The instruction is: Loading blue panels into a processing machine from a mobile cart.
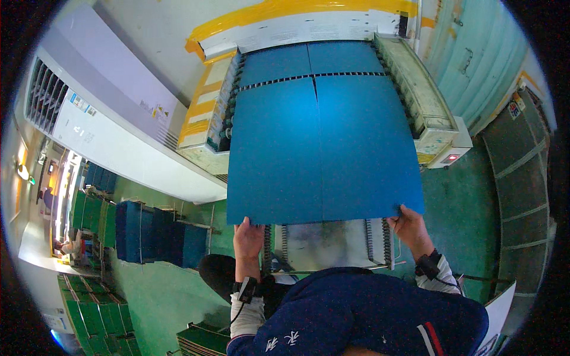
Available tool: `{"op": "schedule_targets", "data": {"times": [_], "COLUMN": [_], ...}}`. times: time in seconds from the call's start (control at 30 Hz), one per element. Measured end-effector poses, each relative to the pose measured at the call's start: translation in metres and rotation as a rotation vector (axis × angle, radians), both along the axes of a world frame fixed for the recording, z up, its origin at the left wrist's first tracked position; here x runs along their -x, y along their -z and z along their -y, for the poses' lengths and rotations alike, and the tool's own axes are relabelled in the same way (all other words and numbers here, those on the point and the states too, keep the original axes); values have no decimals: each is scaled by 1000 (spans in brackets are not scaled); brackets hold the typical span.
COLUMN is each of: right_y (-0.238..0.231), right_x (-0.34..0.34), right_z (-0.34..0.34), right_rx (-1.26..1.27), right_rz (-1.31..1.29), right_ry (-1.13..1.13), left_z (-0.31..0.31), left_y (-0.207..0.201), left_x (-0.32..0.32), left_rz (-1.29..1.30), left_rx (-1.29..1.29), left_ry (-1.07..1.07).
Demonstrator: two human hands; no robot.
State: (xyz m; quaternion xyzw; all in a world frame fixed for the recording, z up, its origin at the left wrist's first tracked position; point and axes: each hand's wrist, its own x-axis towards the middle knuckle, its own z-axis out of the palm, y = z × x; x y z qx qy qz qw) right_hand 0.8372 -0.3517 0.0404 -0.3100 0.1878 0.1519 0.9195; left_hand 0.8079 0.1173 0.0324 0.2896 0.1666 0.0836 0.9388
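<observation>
Two flat blue panels (276, 160) (368, 157) lie side by side with a thin seam between them, reaching out over the near end of a roller conveyor (424, 110). My left hand (247, 240) grips the near edge of the left panel close to its outer corner, thumb on top and fingers hidden underneath. At the near right corner, my right hand (409, 228) pinches the right panel in the same way. Farther in, two more blue panels (276, 62) (344, 57) rest on the conveyor, past a row of black rollers (312, 77).
Below the panels stands a rack (323, 243) with ribbed side bars. A tall white air conditioner (136, 142) is at the left. Racks of blue boards (160, 234) and green boards (95, 308) stand farther left. A grey mesh rack (522, 196) is at the right.
</observation>
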Motion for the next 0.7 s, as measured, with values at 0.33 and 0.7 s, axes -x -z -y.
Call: {"op": "schedule_targets", "data": {"times": [0.33, 0.7], "right_y": [-10, -9], "right_x": [-20, -34], "right_z": [0, 3], "right_rx": [133, 139], "right_rz": [-41, -101], "right_ry": [122, 172], "left_z": [-3, -15], "left_y": [1, 3], "left_x": [-17, -30], "left_rz": [-6, 102], "left_rx": [17, 14], "left_ry": [-23, 62]}}
